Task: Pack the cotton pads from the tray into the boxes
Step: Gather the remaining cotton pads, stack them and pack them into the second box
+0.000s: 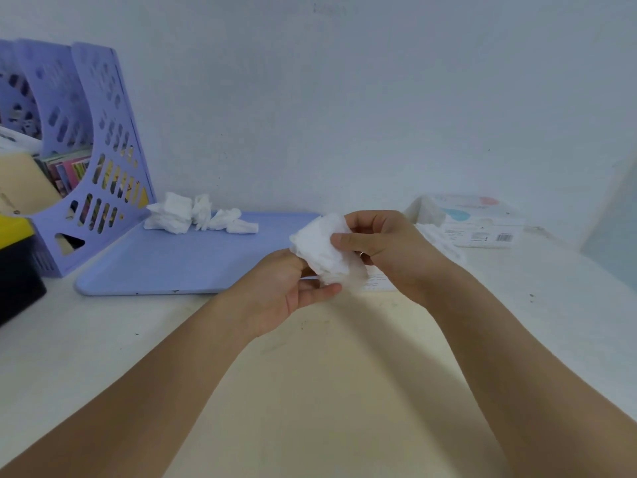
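Cotton pads (324, 246), a white stack, are held above the table (310, 374) at the tray's (165, 260) right end. Left hand (286, 291) grips the stack from below; right hand (386, 246) pinches its top. More pads (179, 213) lie at the tray's far edge. A box (482, 219) stands at right, apparently open.
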Demonstrator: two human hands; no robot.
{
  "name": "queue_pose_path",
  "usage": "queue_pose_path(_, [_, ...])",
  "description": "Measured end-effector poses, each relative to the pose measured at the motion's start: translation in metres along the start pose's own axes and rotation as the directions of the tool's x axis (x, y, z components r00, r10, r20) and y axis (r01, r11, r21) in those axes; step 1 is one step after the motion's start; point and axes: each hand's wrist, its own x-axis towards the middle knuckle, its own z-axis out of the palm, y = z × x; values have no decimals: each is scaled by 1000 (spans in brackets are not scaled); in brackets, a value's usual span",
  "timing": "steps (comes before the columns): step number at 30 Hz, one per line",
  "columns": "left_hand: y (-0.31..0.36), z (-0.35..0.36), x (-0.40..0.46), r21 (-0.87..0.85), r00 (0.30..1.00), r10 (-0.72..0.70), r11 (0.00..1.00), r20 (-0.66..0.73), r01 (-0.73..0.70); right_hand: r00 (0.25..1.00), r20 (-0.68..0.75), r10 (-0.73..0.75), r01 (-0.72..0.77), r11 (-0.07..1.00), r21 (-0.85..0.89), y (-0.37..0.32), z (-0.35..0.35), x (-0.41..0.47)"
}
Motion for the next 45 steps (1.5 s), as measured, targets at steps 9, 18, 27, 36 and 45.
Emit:
queue_pose_path(9, [6,-3,-1,107,1000,14,994,-4,-14,989,31,-144,148,973,-179,-1,-5,0])
queue_pose_path(18, [5,-6,5,-48,999,0,999,-41,-2,962,-46,-268,231,893,-386,3,0,4])
queue_pose_path(27, [2,2,2,-91,998,39,995,-52,-44,920,-123,-372,245,791,-560,-6,11,-4])
queue_pose_path(36, [-1,-2,3,-10,994,21,1000,-105,-22,948,59,-314,250,614,-749,-12,22,-13])
queue_pose_path(45, [1,-2,4,-120,988,-39,993,-146,22,868,-163,-468,321,782,-534,-3,7,0])
